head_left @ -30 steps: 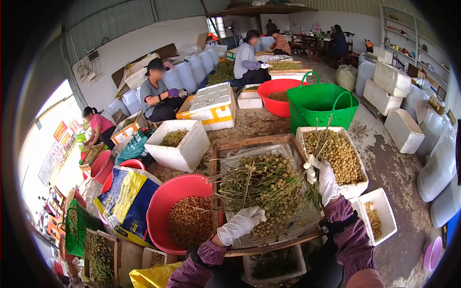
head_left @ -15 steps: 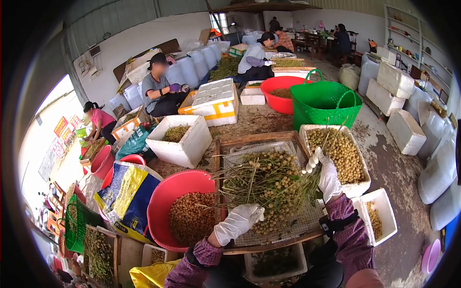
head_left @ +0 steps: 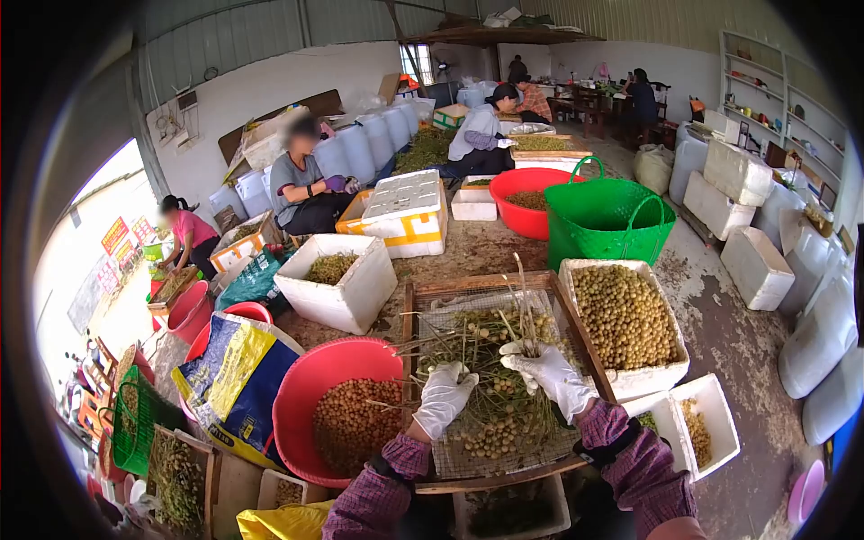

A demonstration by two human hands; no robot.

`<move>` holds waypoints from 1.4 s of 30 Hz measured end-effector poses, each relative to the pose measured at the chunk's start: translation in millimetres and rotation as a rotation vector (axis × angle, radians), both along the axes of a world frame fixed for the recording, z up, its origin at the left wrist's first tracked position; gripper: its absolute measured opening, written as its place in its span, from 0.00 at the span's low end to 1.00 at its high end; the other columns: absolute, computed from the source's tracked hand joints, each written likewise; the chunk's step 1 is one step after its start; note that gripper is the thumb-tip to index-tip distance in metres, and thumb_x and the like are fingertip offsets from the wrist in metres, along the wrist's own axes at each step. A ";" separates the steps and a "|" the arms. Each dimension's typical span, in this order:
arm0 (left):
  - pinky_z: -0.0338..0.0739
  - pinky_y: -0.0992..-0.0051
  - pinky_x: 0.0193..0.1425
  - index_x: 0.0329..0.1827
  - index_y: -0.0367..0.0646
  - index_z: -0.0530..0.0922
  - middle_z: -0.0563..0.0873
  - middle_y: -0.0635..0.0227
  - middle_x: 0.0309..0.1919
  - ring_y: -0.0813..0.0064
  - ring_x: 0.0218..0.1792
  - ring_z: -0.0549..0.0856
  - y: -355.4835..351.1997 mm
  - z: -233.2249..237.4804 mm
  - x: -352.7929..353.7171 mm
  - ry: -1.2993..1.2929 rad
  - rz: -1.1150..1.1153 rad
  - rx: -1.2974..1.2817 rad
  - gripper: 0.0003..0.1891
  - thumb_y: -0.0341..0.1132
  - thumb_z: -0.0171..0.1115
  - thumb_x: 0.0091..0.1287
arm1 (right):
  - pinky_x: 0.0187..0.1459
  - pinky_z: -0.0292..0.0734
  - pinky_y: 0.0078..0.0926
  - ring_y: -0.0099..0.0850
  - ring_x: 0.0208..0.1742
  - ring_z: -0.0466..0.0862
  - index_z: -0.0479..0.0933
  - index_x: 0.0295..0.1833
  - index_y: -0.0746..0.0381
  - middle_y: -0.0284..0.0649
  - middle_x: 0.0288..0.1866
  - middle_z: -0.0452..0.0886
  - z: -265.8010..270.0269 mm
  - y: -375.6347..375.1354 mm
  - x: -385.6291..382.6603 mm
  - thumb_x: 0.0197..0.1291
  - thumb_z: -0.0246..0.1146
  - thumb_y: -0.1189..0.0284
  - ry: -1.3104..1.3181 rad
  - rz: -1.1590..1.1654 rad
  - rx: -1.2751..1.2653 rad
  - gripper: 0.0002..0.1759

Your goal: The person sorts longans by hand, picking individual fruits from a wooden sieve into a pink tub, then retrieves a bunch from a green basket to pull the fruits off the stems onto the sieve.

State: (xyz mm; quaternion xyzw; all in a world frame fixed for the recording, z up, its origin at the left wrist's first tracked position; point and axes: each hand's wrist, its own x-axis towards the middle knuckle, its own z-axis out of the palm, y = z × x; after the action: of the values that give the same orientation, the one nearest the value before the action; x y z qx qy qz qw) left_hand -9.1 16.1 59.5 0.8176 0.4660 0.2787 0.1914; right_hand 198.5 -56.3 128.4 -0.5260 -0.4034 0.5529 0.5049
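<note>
A heap of fruit branches (head_left: 493,416) is lying on the mesh tray (head_left: 445,310). The gloved left hand (head_left: 445,396) is closed over the branches at their left side. A few bare stems (head_left: 520,301) are gripped by the gloved right hand (head_left: 551,376) and held upright. A red basin (head_left: 306,373) with loose fruit is placed just beside the tray.

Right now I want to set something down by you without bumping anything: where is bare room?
Bare though littered: the floor between the foam box of fruit and the stacked foam boxes; a narrower strip between the sieve tray and the taped foam box. Crowded: the mesh under left hand, right hand and fruit bunches, and the red basin side.
</note>
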 end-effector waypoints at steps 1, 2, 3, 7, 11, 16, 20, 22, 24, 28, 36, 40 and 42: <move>0.74 0.68 0.36 0.36 0.37 0.77 0.81 0.63 0.29 0.70 0.30 0.80 -2.9 4.7 -2.2 -0.090 -0.038 -0.057 0.16 0.43 0.62 0.68 | 0.17 0.61 0.16 0.15 0.17 0.67 0.79 0.51 0.64 0.31 0.26 0.78 -5.9 2.8 -3.3 0.55 0.74 0.66 -0.020 0.036 -0.051 0.21; 0.74 0.70 0.36 0.38 0.37 0.77 0.81 0.64 0.29 0.72 0.30 0.79 -3.7 0.0 -2.5 -0.255 -0.104 -0.150 0.14 0.41 0.60 0.70 | 0.17 0.62 0.17 0.16 0.17 0.68 0.78 0.51 0.64 0.30 0.26 0.77 -9.7 7.3 -8.4 0.53 0.75 0.64 -0.037 0.051 -0.058 0.24; 0.74 0.72 0.36 0.39 0.38 0.77 0.81 0.66 0.30 0.74 0.30 0.79 -5.9 -3.2 -2.8 -0.419 -0.164 -0.244 0.12 0.39 0.57 0.71 | 0.18 0.62 0.17 0.17 0.17 0.68 0.78 0.52 0.65 0.30 0.25 0.76 -8.7 9.8 -14.2 0.51 0.76 0.63 -0.054 0.069 -0.067 0.26; 0.75 0.78 0.35 0.45 0.39 0.75 0.80 0.72 0.33 0.79 0.29 0.77 -26.9 18.3 4.7 -1.196 -0.151 -0.834 0.06 0.31 0.51 0.75 | 0.19 0.64 0.18 0.19 0.19 0.71 0.77 0.47 0.65 0.31 0.24 0.75 14.0 13.9 -30.9 0.51 0.75 0.58 -0.098 0.247 -0.076 0.26; 0.75 0.79 0.35 0.49 0.41 0.76 0.80 0.72 0.33 0.82 0.30 0.77 -42.6 33.4 7.2 -0.558 -0.217 -0.071 0.08 0.34 0.50 0.75 | 0.18 0.64 0.18 0.19 0.19 0.71 0.74 0.51 0.65 0.30 0.24 0.75 29.4 13.8 -47.4 0.53 0.74 0.61 -0.082 0.102 0.020 0.27; 0.75 0.80 0.30 0.52 0.45 0.78 0.80 0.76 0.33 0.82 0.26 0.76 -49.3 29.2 3.2 -1.058 0.071 -0.872 0.12 0.41 0.54 0.74 | 0.20 0.66 0.22 0.21 0.17 0.69 0.73 0.53 0.65 0.29 0.22 0.72 14.0 5.7 -36.9 0.58 0.70 0.69 0.177 0.047 -0.022 0.22; 0.69 0.81 0.25 0.41 0.46 0.81 0.78 0.79 0.27 0.87 0.24 0.75 -56.6 40.9 4.8 -0.807 0.026 -0.793 0.14 0.46 0.55 0.73 | 0.22 0.69 0.25 0.22 0.17 0.69 0.77 0.54 0.65 0.28 0.21 0.70 0.0 -2.8 -24.8 0.60 0.69 0.64 0.199 0.106 0.034 0.22; 0.68 0.82 0.26 0.40 0.45 0.81 0.78 0.79 0.26 0.88 0.24 0.74 -53.0 46.1 2.8 -0.742 -0.102 -0.743 0.15 0.47 0.54 0.74 | 0.22 0.66 0.19 0.17 0.19 0.67 0.75 0.58 0.64 0.24 0.21 0.68 10.0 -3.5 -16.2 0.63 0.66 0.64 0.284 0.178 0.076 0.22; 0.66 0.82 0.26 0.40 0.45 0.80 0.76 0.80 0.24 0.87 0.20 0.70 -49.2 53.0 3.2 -0.653 -0.211 -0.749 0.16 0.48 0.53 0.74 | 0.24 0.66 0.17 0.18 0.21 0.67 0.73 0.64 0.64 0.26 0.23 0.72 29.4 -6.1 -9.4 0.62 0.67 0.66 0.241 0.279 0.161 0.27; 0.70 0.77 0.58 0.64 0.40 0.69 0.79 0.68 0.51 0.78 0.50 0.76 -35.8 27.2 11.4 -0.319 -0.455 -0.520 0.21 0.44 0.50 0.76 | 0.15 0.66 0.18 0.19 0.20 0.79 0.79 0.44 0.63 0.33 0.26 0.81 45.7 -9.1 -19.1 0.57 0.71 0.69 0.020 0.240 0.122 0.13; 0.71 0.77 0.59 0.58 0.40 0.76 0.81 0.72 0.50 0.82 0.53 0.77 -61.2 51.8 27.4 -0.525 -0.762 -0.748 0.14 0.35 0.54 0.74 | 0.19 0.68 0.15 0.18 0.20 0.74 0.76 0.43 0.62 0.36 0.30 0.82 49.1 -8.9 13.7 0.65 0.64 0.65 0.058 -0.013 0.241 0.11; 0.72 0.79 0.54 0.51 0.39 0.78 0.83 0.72 0.42 0.83 0.43 0.77 -60.0 14.1 33.4 -0.497 -0.721 -0.665 0.11 0.35 0.52 0.76 | 0.18 0.69 0.16 0.19 0.19 0.75 0.76 0.41 0.62 0.35 0.29 0.82 34.7 -5.4 27.5 0.67 0.62 0.63 -0.009 -0.109 0.226 0.12; 0.72 0.80 0.50 0.49 0.39 0.78 0.82 0.73 0.41 0.84 0.40 0.76 -63.8 0.1 28.2 -0.526 -0.666 -0.662 0.10 0.35 0.52 0.76 | 0.15 0.69 0.18 0.21 0.17 0.76 0.76 0.37 0.63 0.36 0.26 0.81 29.1 -9.2 38.8 0.68 0.60 0.63 0.013 -0.119 0.276 0.14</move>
State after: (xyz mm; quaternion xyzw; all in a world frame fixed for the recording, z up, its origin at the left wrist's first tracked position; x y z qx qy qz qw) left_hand 19.1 -47.7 59.6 0.7197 0.1808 0.2363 0.6272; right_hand 237.3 -65.5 157.5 -0.4709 -0.4406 0.4645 0.6069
